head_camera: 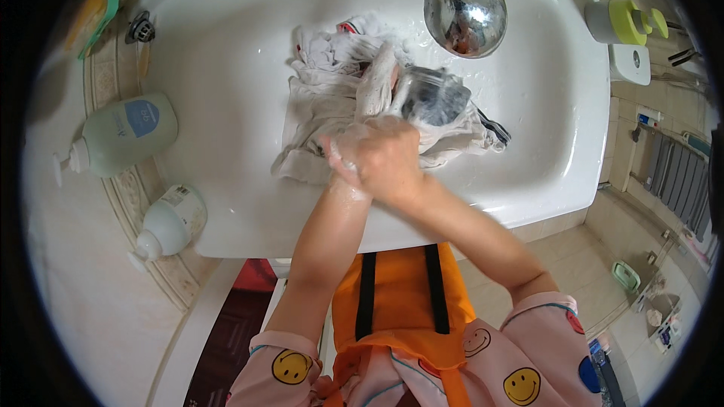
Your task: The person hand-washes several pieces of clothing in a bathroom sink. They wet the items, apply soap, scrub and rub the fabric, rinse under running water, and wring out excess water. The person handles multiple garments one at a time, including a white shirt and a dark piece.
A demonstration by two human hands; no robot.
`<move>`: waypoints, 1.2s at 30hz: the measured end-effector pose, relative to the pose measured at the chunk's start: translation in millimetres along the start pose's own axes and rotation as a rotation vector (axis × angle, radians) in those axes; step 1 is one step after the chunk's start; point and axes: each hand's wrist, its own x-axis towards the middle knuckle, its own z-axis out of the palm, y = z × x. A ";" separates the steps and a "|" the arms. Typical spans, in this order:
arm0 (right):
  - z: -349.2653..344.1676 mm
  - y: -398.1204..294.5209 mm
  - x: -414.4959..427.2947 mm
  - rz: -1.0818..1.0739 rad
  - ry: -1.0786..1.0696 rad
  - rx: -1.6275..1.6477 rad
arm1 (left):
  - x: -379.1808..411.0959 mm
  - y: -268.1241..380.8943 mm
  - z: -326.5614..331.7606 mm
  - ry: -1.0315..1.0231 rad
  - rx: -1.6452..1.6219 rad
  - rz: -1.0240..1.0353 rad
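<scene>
My right hand [393,161] is closed and blurred, lying across my left hand [342,158], which is partly hidden beneath it. Suds coat the left hand and wrist. A soapy, bunched strip of white cloth [374,87] runs up from between both hands; their exact grip on it is covered. Around and beyond them, wet white garments [322,104] lie crumpled in the white washbasin [226,124]. Right of the strip sits a foamy dark grey cloth [435,99]. A black-and-white striped edge [495,129] sticks out at the pile's right.
A chrome faucet [466,11] overhangs the basin behind the cloths. On the left ledge stand a large pump bottle [133,133], a smaller bottle [175,220] and a drain stopper [141,28]. A green-topped pump bottle [616,22] stands at the right rim. An orange apron [401,299] hangs before me.
</scene>
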 end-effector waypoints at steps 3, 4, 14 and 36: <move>-9.3 24.0 32.1 0.314 -0.001 -0.162 | 0.0 -1.2 2.5 0.024 0.018 -0.046; -8.5 21.7 31.3 0.321 0.010 -0.124 | -1.1 -0.9 4.5 0.033 0.029 -0.054; -45.8 103.3 25.0 0.804 0.209 0.383 | -20.1 28.1 21.0 0.051 0.088 -0.039; -112.3 94.1 2.1 0.713 -0.004 1.086 | -33.5 62.1 43.9 -0.028 1.220 0.260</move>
